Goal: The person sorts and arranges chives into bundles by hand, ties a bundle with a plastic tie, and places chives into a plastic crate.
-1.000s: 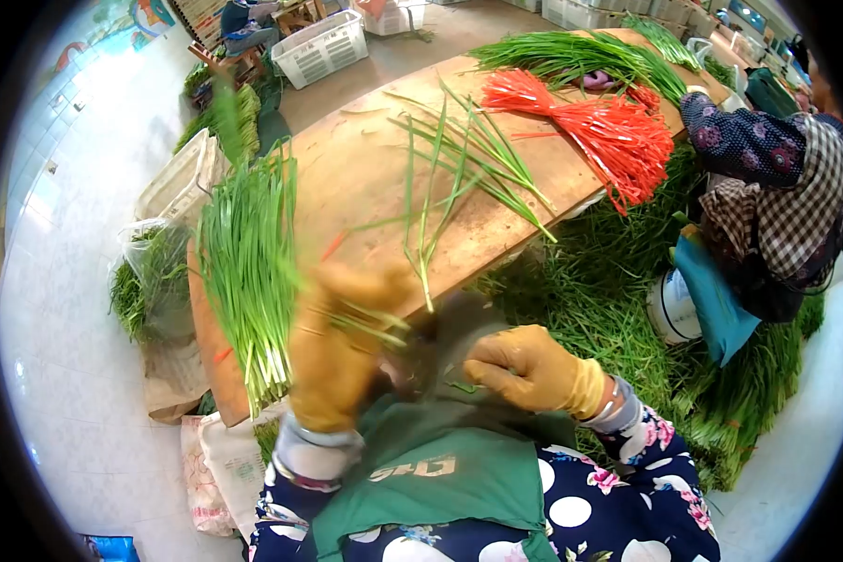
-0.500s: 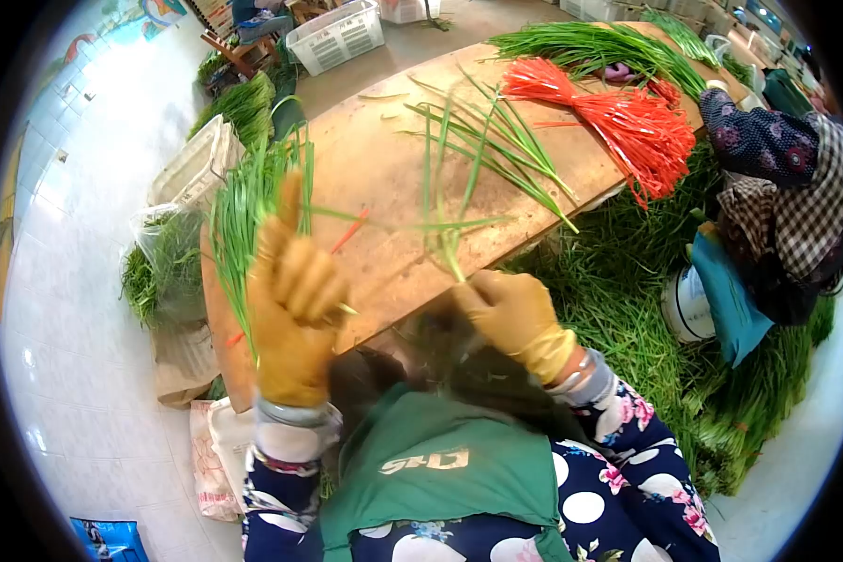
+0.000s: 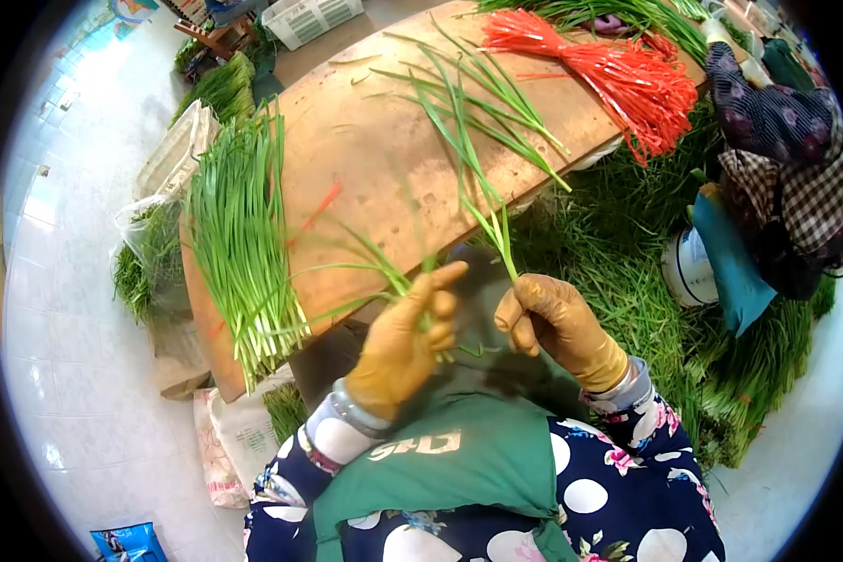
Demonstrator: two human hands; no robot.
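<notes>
In a yellow glove, my left hand (image 3: 405,342) is closed round a few green stalks (image 3: 384,265), whose blurred leaves fan out over the table's near edge. My right hand (image 3: 562,328), gloved too, pinches the pale ends of some long green stalks (image 3: 498,239) that reach up onto the wooden table (image 3: 356,178). A thick bundle of green stalks (image 3: 244,244) lies at the table's left end. Loose stalks (image 3: 506,103) are spread across the middle. A single red strip (image 3: 323,203) lies between the bundle and my hands.
A heap of red strips (image 3: 618,84) lies on the table at the upper right. Cut greens (image 3: 618,253) pile up below the right edge, near a white bucket (image 3: 688,270). Another person's patterned sleeve (image 3: 768,112) is at the right. A white crate (image 3: 309,19) stands behind.
My left hand has moved from beside the left bundle toward my right hand, with stalks in it. My right hand has shifted slightly right and down, its stalks now more upright. The view has shifted.
</notes>
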